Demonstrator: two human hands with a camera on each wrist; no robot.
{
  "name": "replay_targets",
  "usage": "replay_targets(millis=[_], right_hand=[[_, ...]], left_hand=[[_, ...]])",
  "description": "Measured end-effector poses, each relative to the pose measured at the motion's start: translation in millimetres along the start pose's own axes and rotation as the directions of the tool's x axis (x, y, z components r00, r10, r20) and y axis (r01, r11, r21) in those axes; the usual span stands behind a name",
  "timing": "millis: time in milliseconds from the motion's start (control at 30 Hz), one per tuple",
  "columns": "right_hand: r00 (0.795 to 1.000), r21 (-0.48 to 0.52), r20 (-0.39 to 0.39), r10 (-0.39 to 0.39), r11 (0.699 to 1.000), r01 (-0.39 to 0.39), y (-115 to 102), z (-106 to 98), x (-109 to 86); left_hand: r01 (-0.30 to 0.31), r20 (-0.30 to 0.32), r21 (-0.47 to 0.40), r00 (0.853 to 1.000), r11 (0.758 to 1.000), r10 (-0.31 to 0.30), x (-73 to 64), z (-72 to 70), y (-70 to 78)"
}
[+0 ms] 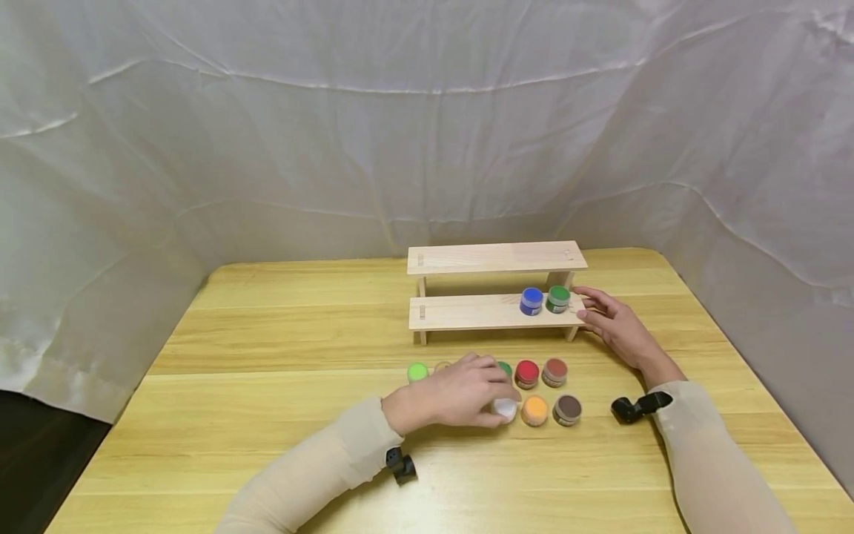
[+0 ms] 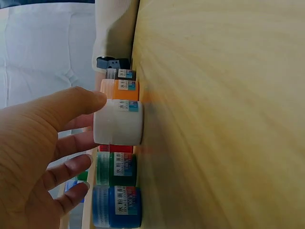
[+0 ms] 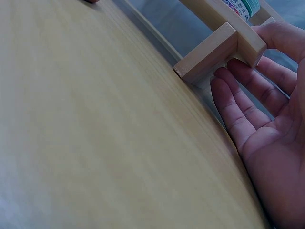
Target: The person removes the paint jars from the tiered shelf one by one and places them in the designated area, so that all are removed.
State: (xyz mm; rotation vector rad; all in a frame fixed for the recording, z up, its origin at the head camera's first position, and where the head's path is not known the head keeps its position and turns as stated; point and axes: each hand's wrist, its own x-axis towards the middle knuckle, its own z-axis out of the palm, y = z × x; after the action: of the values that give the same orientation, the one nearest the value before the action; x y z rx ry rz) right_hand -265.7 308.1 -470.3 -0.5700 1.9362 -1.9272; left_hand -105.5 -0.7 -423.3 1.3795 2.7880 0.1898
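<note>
In the head view my left hand (image 1: 460, 393) is over the front row of paint jars. Its thumb and fingers are around a white paint jar (image 2: 118, 123), which stands on the table among the others. My right hand (image 1: 617, 330) is at the right end of a two-tier wooden shelf (image 1: 467, 313). The right thumb lies on the lower board's end, with fingers below it beside the leg (image 3: 207, 55). A blue paint jar (image 1: 531, 302) and a green paint jar (image 1: 557, 299) sit on that lower board, near the right hand.
Right of the white jar stand an orange jar (image 1: 534, 410) and a dark brown jar (image 1: 567, 409). Behind them are a red jar (image 1: 526, 374), a reddish-brown jar (image 1: 554, 372) and, farther left, a light green jar (image 1: 417, 372). Pale cloth (image 1: 427, 148) hangs behind the table.
</note>
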Motion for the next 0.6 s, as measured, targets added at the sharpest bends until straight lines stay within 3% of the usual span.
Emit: replay_targets(millis=[300,600], right_hand=[[1.0,-0.011,-0.006,0.01,1.0,-0.01,0,0,0.2],[1.0,-0.017,-0.005,0.011,1.0,-0.011,0,0,0.0]], left_hand=[[0.038,-0.081,0.018,0.996,0.999,-0.036,7.3,-14.7,-6.4],[0.148,-0.192,0.018,0.971,0.989,-0.142,25.3,-32.6,-19.0]])
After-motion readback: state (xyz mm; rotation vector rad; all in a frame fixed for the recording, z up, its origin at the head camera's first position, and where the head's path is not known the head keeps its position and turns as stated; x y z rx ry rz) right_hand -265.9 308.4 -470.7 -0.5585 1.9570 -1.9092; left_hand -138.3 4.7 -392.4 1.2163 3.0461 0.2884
